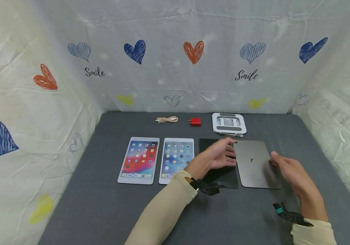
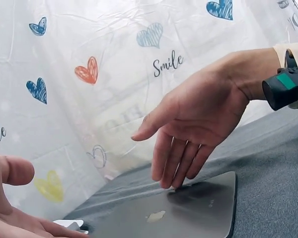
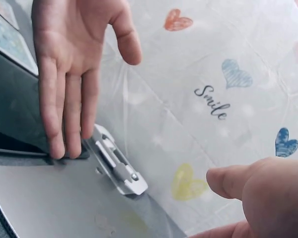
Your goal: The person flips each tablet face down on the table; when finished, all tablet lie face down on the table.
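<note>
A grey tablet (image 1: 252,173) lies back side up on the dark cloth, its fruit-shaped logo visible. My left hand (image 1: 221,154) reaches across a black-screened tablet (image 1: 227,178), its fingertips right at the grey tablet's left edge. At the opposite edge is my right hand (image 1: 294,172), fingers pointing down beside the tablet. Seen from the left wrist, the right hand (image 2: 198,114) has straight fingers and a thumb held apart. The right wrist view shows the left hand (image 3: 72,74) likewise with straight fingers, thumb spread. Neither hand grips anything.
Two white tablets with lit screens, one red-blue (image 1: 139,160) and one light blue (image 1: 178,156), lie to the left. Behind the row are a coiled cable (image 1: 167,119), a red charger plug (image 1: 195,121) and a folded white stand (image 1: 229,124). Heart-printed curtains (image 1: 162,78) enclose the table.
</note>
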Motion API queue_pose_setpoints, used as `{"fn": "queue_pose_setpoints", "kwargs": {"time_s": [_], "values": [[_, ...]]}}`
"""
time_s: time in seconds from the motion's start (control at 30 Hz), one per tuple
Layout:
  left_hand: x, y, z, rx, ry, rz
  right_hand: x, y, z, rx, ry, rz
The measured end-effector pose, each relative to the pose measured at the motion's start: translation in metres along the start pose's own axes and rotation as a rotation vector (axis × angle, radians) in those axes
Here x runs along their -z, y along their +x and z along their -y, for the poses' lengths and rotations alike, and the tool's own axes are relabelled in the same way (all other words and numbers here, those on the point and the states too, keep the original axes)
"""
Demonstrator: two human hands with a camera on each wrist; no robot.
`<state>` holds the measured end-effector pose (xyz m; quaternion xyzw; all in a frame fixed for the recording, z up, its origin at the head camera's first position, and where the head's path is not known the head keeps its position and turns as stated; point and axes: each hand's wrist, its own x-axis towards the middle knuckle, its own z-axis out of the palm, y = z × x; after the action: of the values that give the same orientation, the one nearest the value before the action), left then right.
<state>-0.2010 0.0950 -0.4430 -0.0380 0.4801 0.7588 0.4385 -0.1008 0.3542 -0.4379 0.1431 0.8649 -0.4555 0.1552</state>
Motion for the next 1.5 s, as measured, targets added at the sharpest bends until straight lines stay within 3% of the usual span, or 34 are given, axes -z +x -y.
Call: {"fn": "queue_pose_setpoints", "kwargs": {"time_s": [0.1,0.23,0.4,0.53,0.73,0.97,1.07,1.2,1.5], "values": [[0.009,-0.009,-0.002,-0.036,0.032,0.011,0.000,-0.004,0.003,0.023,0.003,0.002],[0.026,-0.025,-0.007,-0.088,0.059,0.018,0.001,-0.006,0.006,0.150,0.046,0.031],[0.051,-0.051,-0.017,-0.135,0.106,0.030,0.002,-0.004,0.011,0.296,0.288,0.107],[0.068,-0.068,-0.024,-0.158,0.148,0.037,-0.002,-0.001,0.016,0.331,0.449,0.192],[0.090,-0.085,-0.028,-0.149,0.178,0.015,-0.015,0.004,0.026,0.296,0.368,0.215],[0.108,-0.092,-0.022,-0.105,0.196,-0.088,-0.035,0.013,0.033,0.237,0.327,0.253],[0.110,-0.094,-0.019,-0.089,0.197,-0.112,-0.042,0.017,0.035,0.208,0.330,0.287],[0.110,-0.094,-0.015,-0.077,0.202,-0.095,-0.050,0.020,0.039,0.180,0.321,0.314],[0.109,-0.092,-0.013,-0.078,0.205,-0.095,-0.057,0.018,0.049,0.154,0.292,0.291]]}}
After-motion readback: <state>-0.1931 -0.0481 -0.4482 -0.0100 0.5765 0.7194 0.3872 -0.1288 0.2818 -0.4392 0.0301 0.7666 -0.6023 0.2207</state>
